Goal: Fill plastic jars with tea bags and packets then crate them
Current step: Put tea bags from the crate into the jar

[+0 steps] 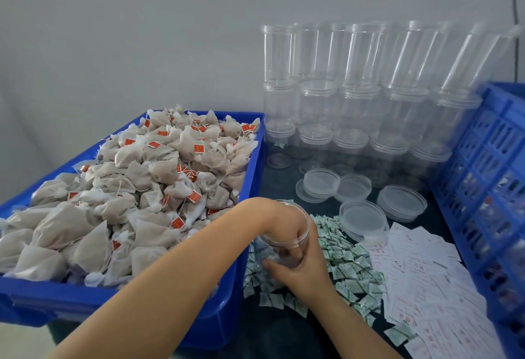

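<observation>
Right hand (305, 269) wraps fingers around a clear jar (287, 238), steadying it over the green packets (345, 269). Left hand (287, 229) is plunged inside, probably packing contents down; its fingers are hidden, can't tell. Tea bags (136, 188) sit in the bin alongside for easy reach.

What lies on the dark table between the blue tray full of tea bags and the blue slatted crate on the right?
In the head view: clear plastic jars, loose lids, small green-white packets, white paper slips, and both hands on one jar.

1 head cam, wide-angle, looks fwd and down, close over table (284, 330) toward back wall (127, 31).
</observation>
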The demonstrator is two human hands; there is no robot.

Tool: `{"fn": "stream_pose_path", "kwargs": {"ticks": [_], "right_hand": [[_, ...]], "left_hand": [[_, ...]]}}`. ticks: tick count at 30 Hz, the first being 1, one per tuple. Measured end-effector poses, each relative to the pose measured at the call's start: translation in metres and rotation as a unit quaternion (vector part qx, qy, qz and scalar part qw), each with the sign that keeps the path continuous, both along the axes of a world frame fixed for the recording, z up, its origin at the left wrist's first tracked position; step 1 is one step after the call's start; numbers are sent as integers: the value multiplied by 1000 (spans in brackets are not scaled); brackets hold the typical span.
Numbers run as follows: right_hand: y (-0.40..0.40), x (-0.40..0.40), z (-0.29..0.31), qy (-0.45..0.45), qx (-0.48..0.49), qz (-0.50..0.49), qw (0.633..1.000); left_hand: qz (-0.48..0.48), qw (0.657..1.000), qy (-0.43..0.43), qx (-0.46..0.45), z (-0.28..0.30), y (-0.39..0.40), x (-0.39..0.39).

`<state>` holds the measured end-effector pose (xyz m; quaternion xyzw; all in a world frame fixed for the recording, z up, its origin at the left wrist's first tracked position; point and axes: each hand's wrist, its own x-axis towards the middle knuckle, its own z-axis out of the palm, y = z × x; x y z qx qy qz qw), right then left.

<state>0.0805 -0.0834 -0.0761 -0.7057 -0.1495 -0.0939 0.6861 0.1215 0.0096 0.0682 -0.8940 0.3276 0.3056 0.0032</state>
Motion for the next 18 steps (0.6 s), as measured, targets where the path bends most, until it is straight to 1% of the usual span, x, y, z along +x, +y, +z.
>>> {"fn": "stream_pose_path", "kwargs": {"ticks": [6,10,12,14,15,16,18], "right_hand": [[1,-3,5,-6,0,-8,1000],[1,-6,7,-2,-1,2,1000],[1,-7,7,11,11,9,1000],[1,-8,6,16,7,11,1000],[0,-9,5,14,0,9,1000],[0,-9,5,10,-5,5,1000],[-2,-8,4,0,-17,-4,1000]], "left_hand": [[9,998,-45,-45,13,8,-6],[59,986,-54,-145,40,29,-12],[98,973,-83,-194,53,47,-12],[148,950,-136,-239,61,69,-10],[173,935,-179,-253,62,80,-7],[199,917,-233,-254,61,91,-4],[261,874,-352,-209,54,112,5]]}}
